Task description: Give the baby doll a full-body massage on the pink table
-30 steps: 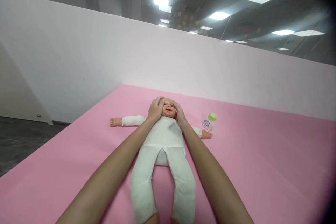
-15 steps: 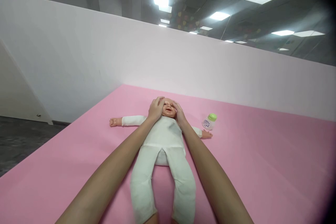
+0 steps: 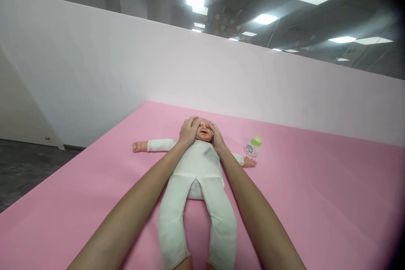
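A baby doll [image 3: 198,158] in a white cloth suit lies face up on the pink table top, arms spread out and legs toward me. My left hand [image 3: 189,131] rests on the left side of the doll's head [image 3: 204,130], its fingers stretched over the temple and forehead. On the right side of the head lies my right hand [image 3: 217,136], fingers extended along the temple and cheek. Both palms are turned to the doll and mostly hidden. The doll's mouth, nose and part of its eyes show between my hands.
A small clear bottle with a green cap [image 3: 253,147] stands beyond the doll's right-hand arm. The pink table top [image 3: 316,185] meets a white partition [image 3: 221,76] at the back. On the left, the table edge drops to a dark floor [image 3: 28,168] near a pale door panel [image 3: 22,105].
My left hand's fingers have slid very slightly over the doll's forehead. The view has shifted a touch; the doll and bottle stay in place.
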Motion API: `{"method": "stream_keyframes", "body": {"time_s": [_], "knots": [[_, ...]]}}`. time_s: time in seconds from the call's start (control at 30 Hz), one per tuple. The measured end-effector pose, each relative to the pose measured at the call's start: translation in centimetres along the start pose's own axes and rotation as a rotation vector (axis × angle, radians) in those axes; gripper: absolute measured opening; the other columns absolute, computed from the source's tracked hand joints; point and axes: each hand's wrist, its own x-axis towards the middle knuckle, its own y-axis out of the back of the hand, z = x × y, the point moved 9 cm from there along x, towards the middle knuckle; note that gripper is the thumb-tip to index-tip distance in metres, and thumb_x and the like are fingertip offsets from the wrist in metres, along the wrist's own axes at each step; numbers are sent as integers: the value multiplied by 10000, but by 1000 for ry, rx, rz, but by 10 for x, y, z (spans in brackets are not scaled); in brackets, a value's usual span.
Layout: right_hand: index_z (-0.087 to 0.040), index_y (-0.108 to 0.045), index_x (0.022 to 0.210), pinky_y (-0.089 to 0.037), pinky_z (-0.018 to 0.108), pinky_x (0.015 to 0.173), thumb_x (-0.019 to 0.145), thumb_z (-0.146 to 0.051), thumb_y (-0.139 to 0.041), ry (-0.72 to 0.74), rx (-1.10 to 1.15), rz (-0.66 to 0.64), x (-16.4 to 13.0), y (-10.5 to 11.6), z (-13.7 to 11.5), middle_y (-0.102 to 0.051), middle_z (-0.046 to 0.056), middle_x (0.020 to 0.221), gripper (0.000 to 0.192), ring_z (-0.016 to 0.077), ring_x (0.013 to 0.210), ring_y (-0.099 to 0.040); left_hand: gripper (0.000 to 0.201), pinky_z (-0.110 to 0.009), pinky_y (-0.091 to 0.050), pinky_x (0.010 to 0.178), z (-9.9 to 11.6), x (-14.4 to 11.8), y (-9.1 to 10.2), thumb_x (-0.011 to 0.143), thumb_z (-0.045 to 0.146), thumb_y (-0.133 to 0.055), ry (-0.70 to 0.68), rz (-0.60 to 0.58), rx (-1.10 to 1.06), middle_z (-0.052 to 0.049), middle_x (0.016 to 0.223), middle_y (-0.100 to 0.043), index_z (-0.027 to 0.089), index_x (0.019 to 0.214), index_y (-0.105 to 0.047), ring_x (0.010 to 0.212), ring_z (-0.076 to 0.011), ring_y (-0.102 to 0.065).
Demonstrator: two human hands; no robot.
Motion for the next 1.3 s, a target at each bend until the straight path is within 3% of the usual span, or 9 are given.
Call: {"method": "stream_keyframes", "body": {"time_s": [0.3,0.53,0.77,1.0,1.3], "knots": [[-274,-708,1052,-571,321,935,756,-448,-786,0,-22,-17,0,0,0,-748,-35,1055,352,194,1043,-697,352,-389,-434,1129,-1,0,1,1003,322,-439,16,-1,-3,-64,1319,-684,254,1245,-686,1255,-237,-598],[-278,-705,1064,-579,325,913,756,-436,-780,-39,12,-2,0,1,3,-750,-33,1072,354,193,1021,-701,332,-387,-434,1125,0,0,0,982,376,-513,-10,-4,-7,-66,1297,-693,257,1239,-687,1244,-240,-603],[-273,-714,1063,-574,333,915,768,-410,-776,-24,13,-6,-1,0,2,-759,-30,1057,331,204,1028,-699,344,-399,-429,1140,1,1,1,998,284,-425,-33,7,-11,-68,1304,-691,239,1216,-687,1268,-232,-592],[-264,-723,1046,-569,322,928,751,-422,-787,-6,10,-4,1,2,3,-755,-27,1066,340,198,1038,-695,328,-400,-439,1128,-1,1,0,981,375,-516,-13,2,-4,-72,1292,-695,249,1231,-687,1239,-245,-609],[-275,-718,1071,-579,329,902,744,-422,-779,-52,32,11,0,1,5,-752,-27,1073,364,206,1035,-691,324,-394,-435,1134,2,1,2,994,310,-453,-43,13,-6,-67,1286,-701,242,1204,-690,1253,-234,-601]]}}
